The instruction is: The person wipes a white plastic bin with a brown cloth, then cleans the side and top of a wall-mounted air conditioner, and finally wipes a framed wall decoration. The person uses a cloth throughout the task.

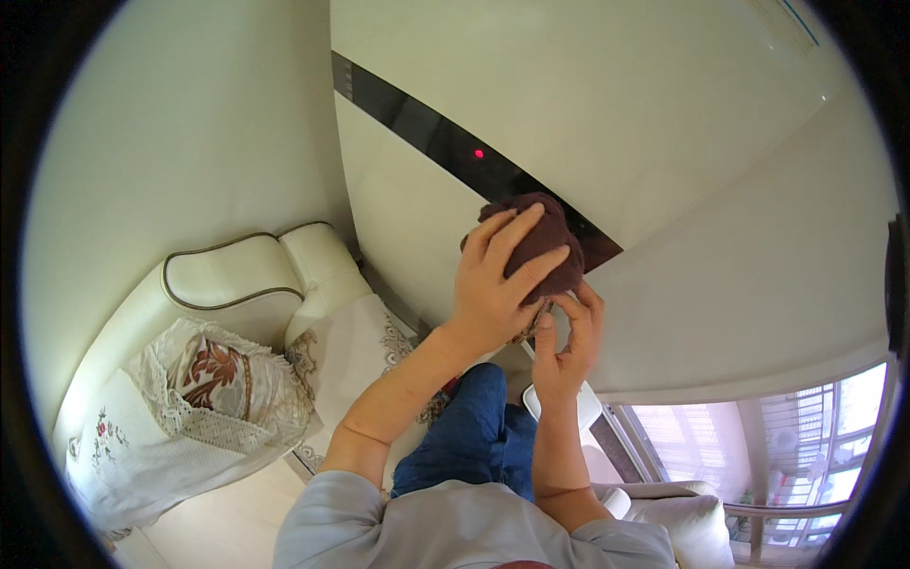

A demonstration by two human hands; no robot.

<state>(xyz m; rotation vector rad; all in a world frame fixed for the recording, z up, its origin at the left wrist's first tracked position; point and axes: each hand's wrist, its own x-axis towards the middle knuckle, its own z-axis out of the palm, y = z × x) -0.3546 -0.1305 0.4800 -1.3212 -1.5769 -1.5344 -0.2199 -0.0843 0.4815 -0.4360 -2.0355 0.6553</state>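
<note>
A bunched dark maroon cloth (547, 245) is held in front of the black strip (426, 131) of a tall white appliance panel (419, 206). My left hand (498, 277) spreads its fingers over the cloth and grips it. Just below the cloth, my right hand (570, 334) has its fingers curled, the fingertips close to its lower edge and to a small brownish patterned thing (532, 328) that is partly hidden. Whether the right hand grips either one I cannot tell. A red light (478, 153) glows on the black strip.
At the left stands a cream leather sofa (227, 274) with a lace-edged cover (135, 434) and a patterned cushion (217, 373). A patterned cloth (355, 355) lies beside it. A white lidded container (586, 405) is near my right forearm. Windows (817, 441) and a white cushion (686, 526) are lower right.
</note>
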